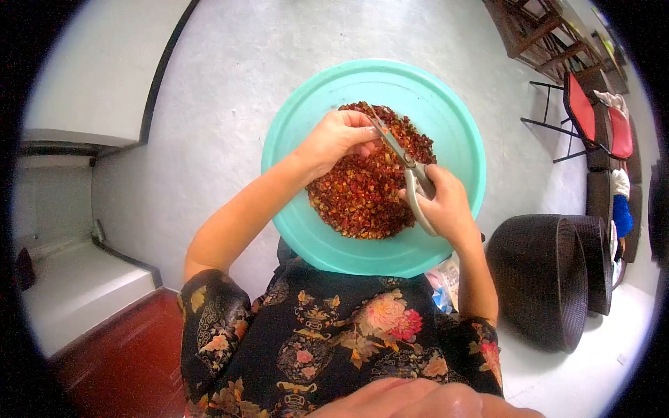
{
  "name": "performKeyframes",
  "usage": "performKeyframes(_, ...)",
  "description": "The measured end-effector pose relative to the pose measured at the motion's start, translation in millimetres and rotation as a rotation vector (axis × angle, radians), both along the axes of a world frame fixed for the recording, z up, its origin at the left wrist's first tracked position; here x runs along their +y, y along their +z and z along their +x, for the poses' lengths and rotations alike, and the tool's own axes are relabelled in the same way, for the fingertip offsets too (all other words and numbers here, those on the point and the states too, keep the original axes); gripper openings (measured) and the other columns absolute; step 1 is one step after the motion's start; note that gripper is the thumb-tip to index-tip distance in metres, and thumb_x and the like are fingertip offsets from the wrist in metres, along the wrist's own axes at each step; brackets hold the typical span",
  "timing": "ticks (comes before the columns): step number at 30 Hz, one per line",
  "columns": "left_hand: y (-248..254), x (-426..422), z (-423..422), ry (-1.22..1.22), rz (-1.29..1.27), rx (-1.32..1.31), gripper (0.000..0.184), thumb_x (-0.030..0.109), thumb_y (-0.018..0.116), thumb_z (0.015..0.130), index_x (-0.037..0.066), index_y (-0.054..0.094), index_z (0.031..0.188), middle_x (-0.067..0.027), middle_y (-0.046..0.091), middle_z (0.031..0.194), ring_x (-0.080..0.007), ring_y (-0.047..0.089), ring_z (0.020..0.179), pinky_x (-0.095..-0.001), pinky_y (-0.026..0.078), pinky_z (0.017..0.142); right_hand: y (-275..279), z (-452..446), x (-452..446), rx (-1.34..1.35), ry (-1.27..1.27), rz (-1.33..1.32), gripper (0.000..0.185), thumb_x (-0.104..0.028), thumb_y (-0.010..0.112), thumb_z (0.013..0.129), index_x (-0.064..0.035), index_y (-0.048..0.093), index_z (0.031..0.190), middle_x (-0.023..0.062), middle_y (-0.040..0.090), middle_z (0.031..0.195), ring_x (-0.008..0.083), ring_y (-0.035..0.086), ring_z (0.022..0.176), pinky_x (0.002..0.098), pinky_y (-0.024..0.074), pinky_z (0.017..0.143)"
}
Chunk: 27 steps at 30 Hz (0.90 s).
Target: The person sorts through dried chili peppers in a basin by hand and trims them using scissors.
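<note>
A round turquoise basin (300,230) sits in front of my body, with a heap of chopped dark red chili pieces (362,195) in it. My right hand (446,202) is wrapped round the grey handles of a pair of scissors (401,150), whose blades point up and left over the heap. At the blade tips, my left hand (341,139) has thumb and fingers pinched together above the chili. A small red bit shows by its fingertips, too small to make out clearly.
On the right stand a folding chair with a red seat (580,108), a dark woven chair (533,279) and a dark wooden rack (536,35). A red mat (125,355) lies at lower left, below a white step (90,285).
</note>
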<state>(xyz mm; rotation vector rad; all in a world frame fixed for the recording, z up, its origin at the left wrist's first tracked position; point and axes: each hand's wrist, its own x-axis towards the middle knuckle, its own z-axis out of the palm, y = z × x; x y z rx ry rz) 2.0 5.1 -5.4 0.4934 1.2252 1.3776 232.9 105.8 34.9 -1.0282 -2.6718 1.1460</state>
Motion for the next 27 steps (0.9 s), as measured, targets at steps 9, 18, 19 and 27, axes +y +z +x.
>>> performKeyframes(9, -18, 0, -4, -0.062, -0.132, -0.083, 0.02, 0.011, 0.064, 0.095, -0.001, 0.064, 0.111, -0.0058, 0.066, 0.095, -0.012, 0.062, 0.082, -0.0266, 0.054, 0.078, -12, 0, 4, -0.067, 0.016, 0.016, 0.04, -0.036, 0.071, 0.082, 0.0037, 0.064, 0.086, 0.0259, 0.063, 0.081, 0.0441, 0.063, 0.077, 0.0489, 0.0496, 0.073)
performKeyframes(18, -34, 1, -11, 0.095, 0.037, 1.152, 0.012, 0.004, 0.068, 0.084, 0.004, 0.067, 0.096, -0.0136, 0.066, 0.098, -0.0318, 0.063, 0.095, -0.0429, 0.051, 0.086, -12, 2, 5, 0.209, -0.107, -0.047, 0.044, -0.037, 0.082, 0.078, 0.0018, 0.06, 0.081, 0.0164, 0.055, 0.07, 0.0276, 0.054, 0.063, 0.0401, 0.0438, 0.061)
performKeyframes(19, -38, 0, -11, 0.094, 0.034, 1.152, 0.012, 0.004, 0.068, 0.084, 0.004, 0.067, 0.096, -0.0136, 0.066, 0.098, -0.0318, 0.063, 0.095, -0.0429, 0.051, 0.086, -10, 2, 3, 0.209, -0.106, -0.049, 0.044, -0.037, 0.082, 0.078, 0.0018, 0.06, 0.081, 0.0164, 0.055, 0.07, 0.0276, 0.054, 0.063, 0.0401, 0.0438, 0.061)
performKeyframes(27, -48, 0, 1, -0.156, 0.084, 1.443, 0.021, 0.008, 0.075, 0.078, 0.007, 0.066, 0.098, -0.012, 0.062, 0.103, -0.0343, 0.059, 0.101, -0.0446, 0.05, 0.088, -8, 1, 2, 0.156, -0.068, -0.031, 0.029, -0.021, 0.082, 0.081, 0.0007, 0.064, 0.087, 0.0013, 0.054, 0.072, 0.0087, 0.048, 0.066, 0.0276, 0.0406, 0.058)
